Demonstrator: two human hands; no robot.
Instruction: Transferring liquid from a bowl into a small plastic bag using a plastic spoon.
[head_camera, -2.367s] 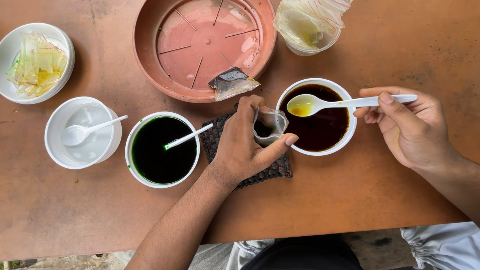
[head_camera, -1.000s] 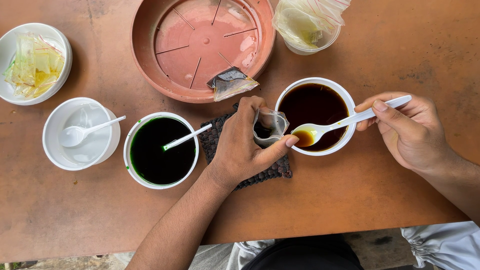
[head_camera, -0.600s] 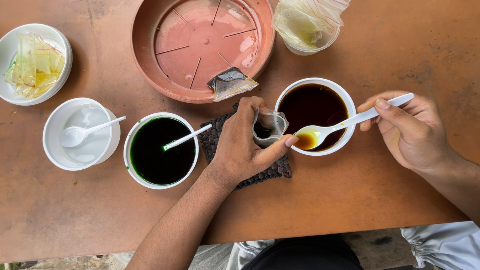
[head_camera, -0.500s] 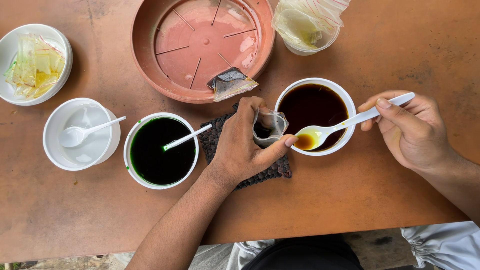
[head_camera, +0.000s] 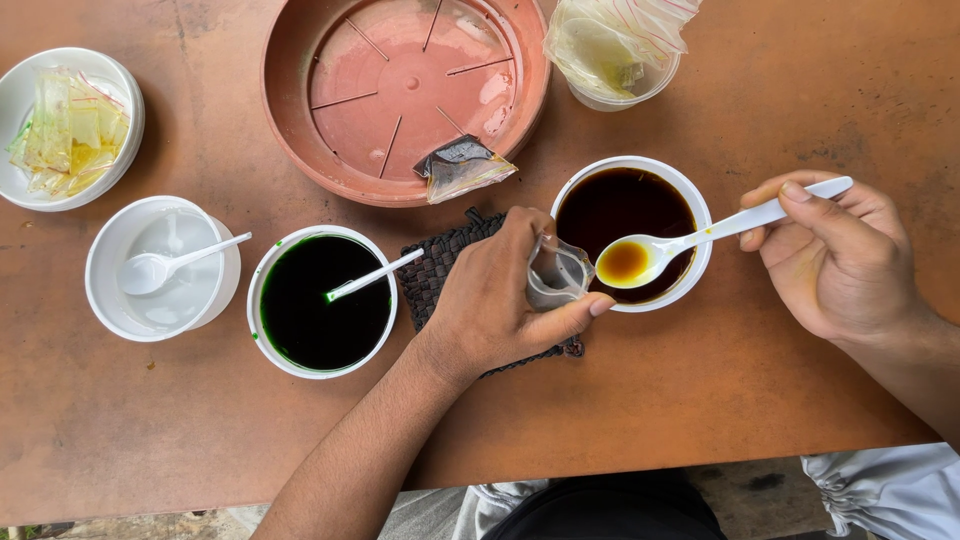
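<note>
My left hand (head_camera: 498, 300) grips a small clear plastic bag (head_camera: 556, 275), its mouth held open, above a dark woven mat (head_camera: 432, 272). My right hand (head_camera: 838, 258) holds a white plastic spoon (head_camera: 700, 235) by its handle. The spoon's bowl carries amber liquid and hovers over the near rim of a white bowl of dark brown liquid (head_camera: 625, 200), right beside the bag's mouth.
A white bowl of dark green liquid (head_camera: 320, 305) with a spoon sits left of the mat. Further left are a white bowl with a spoon (head_camera: 160, 268) and a bowl of small filled bags (head_camera: 65, 125). A terracotta saucer (head_camera: 400, 90) holds one filled bag; a cup of plastic bags (head_camera: 615, 50) stands behind.
The right hand dipped the spoon into the brown liquid, lifted it out filled, and brought it toward the bag. The left hand stayed still with the bag.
</note>
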